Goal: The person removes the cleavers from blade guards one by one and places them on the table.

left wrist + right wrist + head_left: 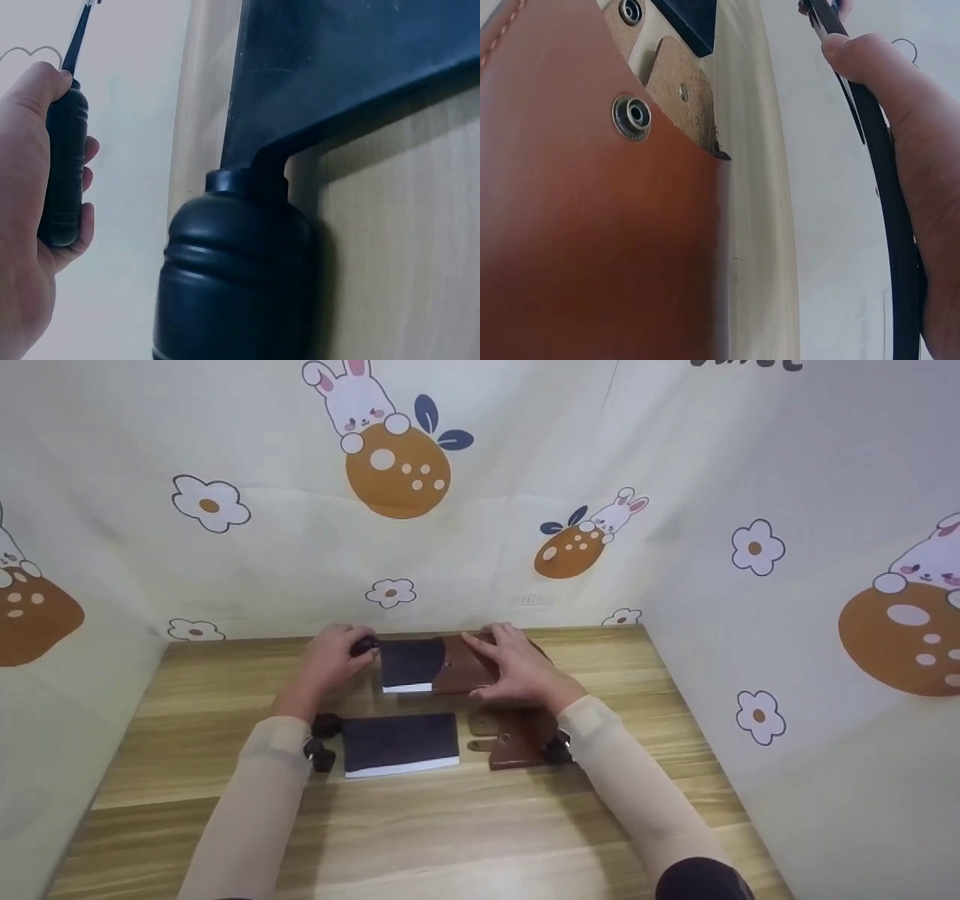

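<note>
Right, two cleavers and two brown leather sheaths on the wooden bench (450,825), which has cartoon-print cloth walls round it.

Far cleaver (409,664): dark blade flat on the bench near the back wall, long axis left-right, black handle (365,645) pointing left, blade tip end running into the far sheath (469,667). Left hand (330,656) grips that handle, fingers curled round it; the left wrist view shows the grip (64,172) clearly. Right hand (517,664) lies on top of the far sheath, fingers fairly straight and close together, pressing down; in the right wrist view the thumb sits against a dark edge (889,210), cannot tell exactly what edge that is.

Near cleaver (401,742): lies parallel, just in front, handle (322,742) also to the left, untouched. Near sheath (514,739) sits just right of it, flap open, snap studs (632,116) visible, partly under the right forearm.

Writing: only a cut-off dark scrap at the top edge of the right cloth wall (746,364), unreadable. No brand visible on blades or leather.
</note>
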Motion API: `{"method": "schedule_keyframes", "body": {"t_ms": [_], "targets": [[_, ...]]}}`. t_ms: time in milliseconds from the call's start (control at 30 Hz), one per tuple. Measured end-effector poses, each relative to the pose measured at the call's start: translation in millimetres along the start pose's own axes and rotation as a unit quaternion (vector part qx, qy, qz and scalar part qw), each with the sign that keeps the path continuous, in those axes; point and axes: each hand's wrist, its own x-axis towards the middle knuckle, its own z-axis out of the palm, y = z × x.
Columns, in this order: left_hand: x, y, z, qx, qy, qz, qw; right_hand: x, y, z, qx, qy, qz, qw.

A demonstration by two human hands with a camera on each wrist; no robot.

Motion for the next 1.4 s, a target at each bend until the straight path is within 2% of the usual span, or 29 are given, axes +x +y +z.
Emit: {"method": "schedule_keyframes", "body": {"t_ms": [333, 733, 967, 1300, 1400], "targets": [[-1.9, -2.8, -1.4, 0.0, 0.001, 0.006, 1.0, 2.0, 2.3, 4.1, -0.001, 0.003, -0.017, 1.0], [-0.9, -2.9, 2.9, -0.008, -0.005, -0.005, 0.9999, -2.3, 4.9, 4.6, 0.005, 0.003, -0.006, 1.0], [-0.8, -3.3, 0.1, -0.012, 0.002, -0.007, 0.9999, -2.4, 5.2, 2.9, 0.006, 0.008, -0.001, 1.0], [-2.7, -5.7, -3.1, -0.005, 0.011, 0.008, 0.9999, -2.7, 6.9, 2.8, 0.003, 0.009, -0.007, 1.0], [-4.7, -6.8, -0.1, -0.005, 0.011, 0.009, 0.9999, -5.5, 7.9, 5.2, 0.002, 0.011, -0.012, 1.0]]}}
